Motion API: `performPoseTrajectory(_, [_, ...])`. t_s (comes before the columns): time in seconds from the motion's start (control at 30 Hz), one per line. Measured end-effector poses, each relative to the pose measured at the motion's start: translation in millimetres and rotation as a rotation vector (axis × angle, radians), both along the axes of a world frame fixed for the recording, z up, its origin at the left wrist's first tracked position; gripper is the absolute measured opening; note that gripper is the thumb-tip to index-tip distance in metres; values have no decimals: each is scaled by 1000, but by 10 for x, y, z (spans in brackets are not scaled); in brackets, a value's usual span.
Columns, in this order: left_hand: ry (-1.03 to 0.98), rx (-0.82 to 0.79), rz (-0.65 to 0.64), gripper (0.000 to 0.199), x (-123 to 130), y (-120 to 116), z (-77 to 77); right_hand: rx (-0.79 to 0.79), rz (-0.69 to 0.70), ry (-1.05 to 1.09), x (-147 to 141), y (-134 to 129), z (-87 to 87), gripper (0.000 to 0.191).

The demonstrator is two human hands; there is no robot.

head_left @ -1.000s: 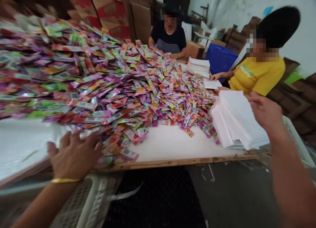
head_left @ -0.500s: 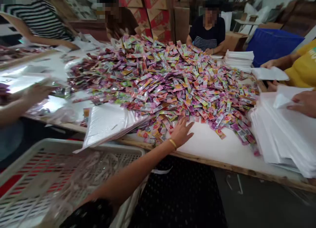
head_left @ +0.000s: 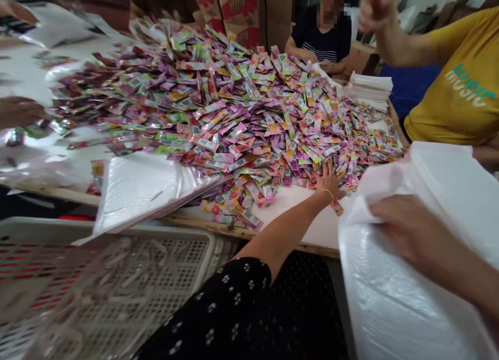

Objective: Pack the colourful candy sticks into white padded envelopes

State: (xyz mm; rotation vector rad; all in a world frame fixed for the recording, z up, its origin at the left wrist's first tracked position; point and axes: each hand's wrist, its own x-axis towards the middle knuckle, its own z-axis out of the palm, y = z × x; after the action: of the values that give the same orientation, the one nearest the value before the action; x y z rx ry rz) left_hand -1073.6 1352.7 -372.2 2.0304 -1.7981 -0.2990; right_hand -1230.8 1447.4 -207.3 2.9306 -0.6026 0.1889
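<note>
My left hand, with a thin gold bracelet at the wrist, lies on the near edge of a big heap of small colourful sachets. Its fingers are stretched out and apart on the sachets, with nothing visibly gripped. At the right, my right hand is closed on the top of a white padded envelope, which hangs down past the table edge. Behind it lies a stack of white padded envelopes, partly covered by the held one.
More padded envelopes overhang the front edge of the white table. Below left stands a grey plastic crate with scraps inside. A person in a yellow shirt is close at the right; other people work around the heap.
My left hand has moved right, from the bare tabletop onto the sachets. My right hand has drawn an envelope off the stack toward me. The person in yellow has raised an arm.
</note>
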Motion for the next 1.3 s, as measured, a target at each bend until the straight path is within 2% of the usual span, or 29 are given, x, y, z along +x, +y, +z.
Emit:
performPoseTrajectory(0.1, [-88,-52,16,42,63,-23,-37,14,72,98,144,81,-466,30])
performPoseTrajectory(0.2, [-170,-133,-149,35,409,159,-107,1,37,111,92,-37,-821,33])
performPoseTrajectory(0.3, [-171,-167,-324,32,917,598,-241,15,-19,61,-12,-237,-991,33])
performPoseTrajectory(0.37, [-91,-165,-362,31,1249,973,-342,33,-76,68,-10,-346,-1075,30])
performPoseTrajectory(0.43, [12,-156,-308,30,1504,1341,-423,67,-125,88,75,-401,-1191,27])
performPoseTrajectory(0.53, [82,-78,-200,30,1696,1769,-474,98,-134,127,287,-395,-1415,28])
performPoseTrajectory(0.67, [4,92,-203,69,1800,2095,-351,-32,-182,199,409,-409,-1598,32])
performPoseTrajectory(0.73, [-16,143,-199,79,1868,2211,-221,-108,-262,213,353,-453,-1570,34])
performPoseTrajectory(0.8, [-21,122,-165,76,1916,2297,-83,-165,-343,187,289,-456,-1477,38])
performPoseTrajectory(0.87, [-32,35,-133,72,1889,2324,30,-164,-351,124,307,-360,-1370,43])
performPoseTrajectory(0.97, [-90,-38,-176,72,1677,2199,94,3,-182,49,578,-56,-1309,46])
performPoseTrajectory(1.03, [-146,48,-174,69,1502,2016,59,94,-82,51,875,131,-1375,48])
performPoseTrajectory(1.1, [-189,181,-131,65,1401,1800,-17,125,-66,110,1178,187,-1498,51])
performPoseTrajectory(1.2, [-158,268,-108,67,1492,1520,-144,267,-143,218,1491,-34,-1658,43])
performPoseTrajectory(1.3, [74,222,-109,55,1816,1369,-239,441,-203,224,1549,-426,-1676,25])
